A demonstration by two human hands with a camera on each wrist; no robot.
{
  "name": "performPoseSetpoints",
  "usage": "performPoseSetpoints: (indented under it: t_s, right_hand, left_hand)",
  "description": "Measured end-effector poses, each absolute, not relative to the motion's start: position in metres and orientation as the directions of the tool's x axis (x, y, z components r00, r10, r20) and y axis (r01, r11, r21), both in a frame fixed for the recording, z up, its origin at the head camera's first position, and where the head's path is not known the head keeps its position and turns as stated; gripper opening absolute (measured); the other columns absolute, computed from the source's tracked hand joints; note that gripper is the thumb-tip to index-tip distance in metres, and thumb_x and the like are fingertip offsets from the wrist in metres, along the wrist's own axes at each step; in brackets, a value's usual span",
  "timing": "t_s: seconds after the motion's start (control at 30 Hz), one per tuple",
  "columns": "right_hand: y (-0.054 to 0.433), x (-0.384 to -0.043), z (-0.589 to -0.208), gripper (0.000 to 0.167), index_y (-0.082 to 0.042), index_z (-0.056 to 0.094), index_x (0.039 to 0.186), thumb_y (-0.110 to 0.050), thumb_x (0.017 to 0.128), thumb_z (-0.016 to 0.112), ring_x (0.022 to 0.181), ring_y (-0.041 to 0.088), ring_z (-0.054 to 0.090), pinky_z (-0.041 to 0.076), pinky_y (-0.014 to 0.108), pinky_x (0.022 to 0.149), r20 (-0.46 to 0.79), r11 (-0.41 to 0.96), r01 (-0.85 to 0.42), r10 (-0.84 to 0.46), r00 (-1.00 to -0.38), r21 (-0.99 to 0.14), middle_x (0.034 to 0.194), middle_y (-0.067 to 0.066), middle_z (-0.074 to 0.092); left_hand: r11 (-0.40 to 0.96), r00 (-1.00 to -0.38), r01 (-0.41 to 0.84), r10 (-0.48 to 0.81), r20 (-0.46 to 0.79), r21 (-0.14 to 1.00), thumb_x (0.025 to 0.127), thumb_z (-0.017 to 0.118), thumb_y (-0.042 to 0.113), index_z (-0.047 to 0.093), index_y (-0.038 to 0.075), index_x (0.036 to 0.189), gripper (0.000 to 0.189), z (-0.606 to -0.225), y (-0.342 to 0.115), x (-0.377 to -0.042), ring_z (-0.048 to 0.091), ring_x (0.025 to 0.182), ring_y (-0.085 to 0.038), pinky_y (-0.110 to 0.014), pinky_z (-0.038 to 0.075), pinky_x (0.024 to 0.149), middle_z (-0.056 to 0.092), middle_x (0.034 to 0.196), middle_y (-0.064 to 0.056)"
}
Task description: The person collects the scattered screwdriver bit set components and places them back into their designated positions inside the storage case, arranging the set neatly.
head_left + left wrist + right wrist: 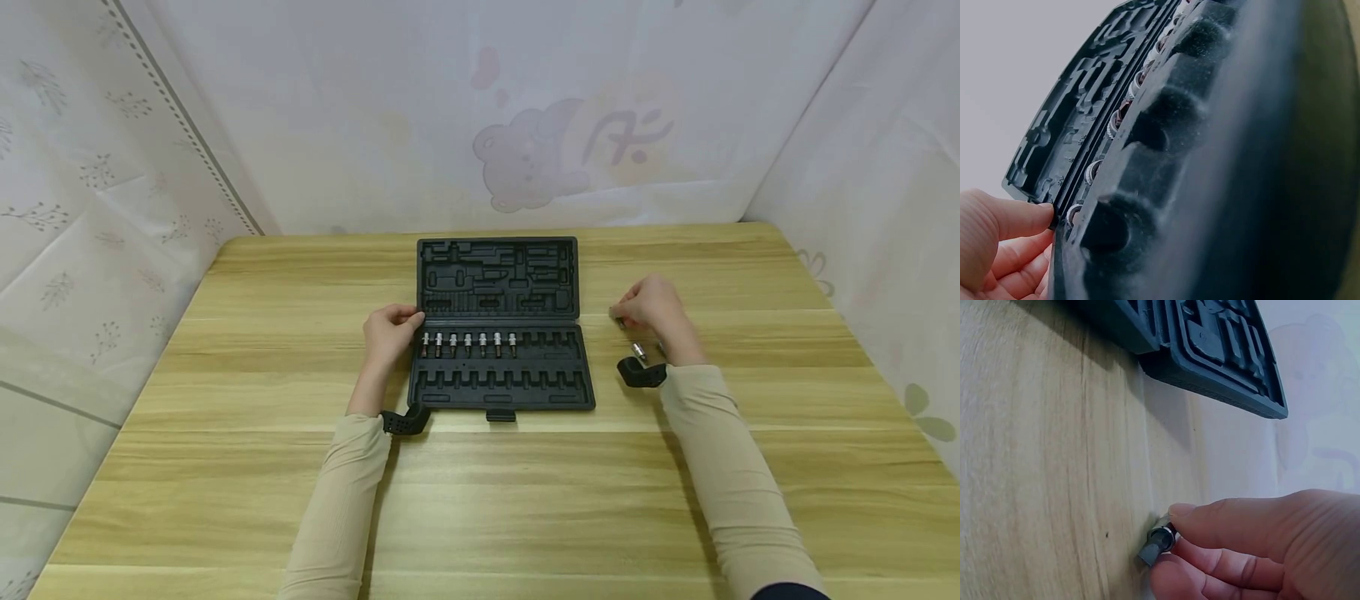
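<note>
A black plastic bit-socket case (540, 364) lies unfolded on the table, its lid (498, 243) laid back. Several silver bit sockets (468, 342) stand in a row in the upper slots, from the left side; the lower slots hold nothing. My left hand (390, 333) pinches the case's left edge by the hinge, thumb on top. To the right of the case, my right hand (654, 307) holds a bit socket (1159, 544) between thumb and fingers, just over or on the tabletop. Its flat, dark tip shows in the right wrist view.
Below my right hand lies a loose bit socket (639, 351); another small metal piece (661, 347) is partly hidden by the wrist. The case's latch (501, 415) sticks out at the front. A pale curtain (360, 117) hangs behind the wood-grain table (495, 508).
</note>
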State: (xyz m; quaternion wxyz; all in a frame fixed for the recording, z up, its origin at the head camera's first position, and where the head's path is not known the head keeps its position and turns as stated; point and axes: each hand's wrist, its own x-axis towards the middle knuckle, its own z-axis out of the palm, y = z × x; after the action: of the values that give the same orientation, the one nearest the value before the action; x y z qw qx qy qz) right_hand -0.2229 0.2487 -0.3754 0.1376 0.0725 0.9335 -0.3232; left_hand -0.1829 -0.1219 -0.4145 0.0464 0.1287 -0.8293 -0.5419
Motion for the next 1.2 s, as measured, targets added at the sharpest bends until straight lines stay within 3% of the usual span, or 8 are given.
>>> performPoseSetpoints:
  t_s: [0.2, 0.4, 0.6, 0.97, 1.2]
  right_hand:
    - [0.248, -0.223, -0.375, 0.021, 0.004, 0.068, 0.072, -0.015, 0.082, 0.066, 0.046, 0.012, 0.046, 0.038, 0.028, 0.05, -0.289, 0.824, 0.193, 0.037, -0.957, -0.533, 0.051, 0.004, 0.059]
    - [0.246, -0.224, -0.376, 0.032, -0.006, 0.061, 0.052, -0.02, 0.08, 0.065, 0.043, 0.013, 0.042, 0.035, 0.028, 0.049, -0.306, 0.853, 0.211, 0.063, -0.95, -0.478, 0.049, 0.004, 0.058]
    - [0.243, -0.225, -0.377, 0.035, -0.007, 0.061, 0.05, -0.026, 0.08, 0.066, 0.047, 0.014, 0.045, 0.036, 0.029, 0.052, -0.316, 0.876, 0.219, 0.081, -0.945, -0.43, 0.05, 0.004, 0.059]
    - [0.239, -0.222, -0.373, 0.041, -0.007, 0.06, 0.05, -0.029, 0.084, 0.064, 0.044, 0.012, 0.038, 0.034, 0.029, 0.054, -0.291, 0.883, 0.188, 0.062, -0.955, -0.431, 0.051, 0.005, 0.06]
    - [0.232, -0.217, -0.364, 0.036, -0.007, 0.06, 0.053, -0.027, 0.083, 0.063, 0.049, 0.015, 0.047, 0.037, 0.029, 0.056, -0.265, 0.881, 0.147, 0.026, -0.964, -0.449, 0.058, 0.007, 0.065]
  left_hand:
    - [0.373, -0.964, -0.159, -0.259, -0.062, 0.914, 0.086, 0.067, 0.01, 0.07, -0.004, 0.101, 0.021, -0.415, -0.122, -0.183, 0.053, 0.055, -0.007, -0.018, 0.043, 0.052, 0.067, 0.087, -0.018]
    - [0.358, -0.963, -0.167, -0.259, -0.074, 0.919, 0.086, 0.067, 0.009, 0.069, -0.005, 0.101, 0.021, -0.415, -0.122, -0.183, 0.054, 0.057, -0.008, -0.018, 0.043, 0.053, 0.067, 0.087, -0.018]
    - [0.368, -0.962, -0.17, -0.263, -0.073, 0.914, 0.086, 0.067, 0.009, 0.07, -0.004, 0.1, 0.02, -0.414, -0.121, -0.182, 0.054, 0.057, -0.008, -0.018, 0.043, 0.053, 0.067, 0.087, -0.018]
    - [0.37, -0.963, -0.162, -0.263, -0.064, 0.915, 0.086, 0.067, 0.01, 0.07, -0.005, 0.1, 0.02, -0.415, -0.121, -0.182, 0.052, 0.055, -0.006, -0.017, 0.043, 0.052, 0.067, 0.087, -0.019]
    - [0.378, -0.963, -0.157, -0.265, -0.056, 0.912, 0.086, 0.067, 0.01, 0.07, -0.005, 0.1, 0.02, -0.415, -0.121, -0.182, 0.052, 0.055, -0.006, -0.017, 0.042, 0.053, 0.067, 0.087, -0.019]
